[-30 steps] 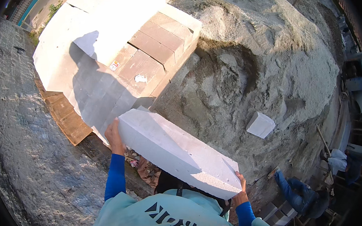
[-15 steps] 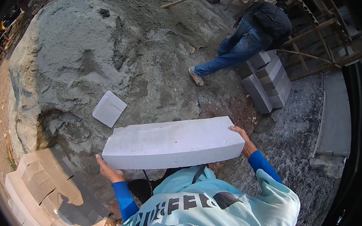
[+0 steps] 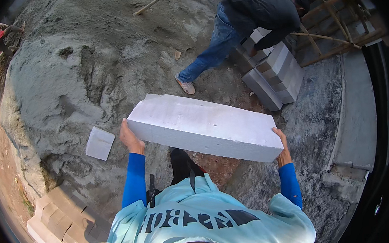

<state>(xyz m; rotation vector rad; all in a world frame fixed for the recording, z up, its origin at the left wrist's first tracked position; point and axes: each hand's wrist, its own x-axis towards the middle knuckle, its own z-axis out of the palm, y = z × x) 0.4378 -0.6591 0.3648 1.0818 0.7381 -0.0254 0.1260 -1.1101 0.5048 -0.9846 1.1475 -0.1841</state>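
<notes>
Both left grip [image 3: 131, 138] and right grip [image 3: 282, 148] hold a white block [image 3: 204, 126] above sandy ground [image 3: 142, 68] near stacked blocks [image 3: 284, 78].

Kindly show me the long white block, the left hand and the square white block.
Long white block [image 3: 206, 123], head view: its upper face.
Left hand [image 3: 130, 137], head view: its middle.
Square white block [image 3: 100, 143], head view: its upper face.

Grey ground [image 3: 146, 56] — small block [image 3: 100, 143] (whitish) atop

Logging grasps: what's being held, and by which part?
The long block, by its two ends: left hand on its left end, right hand on its right.
</notes>
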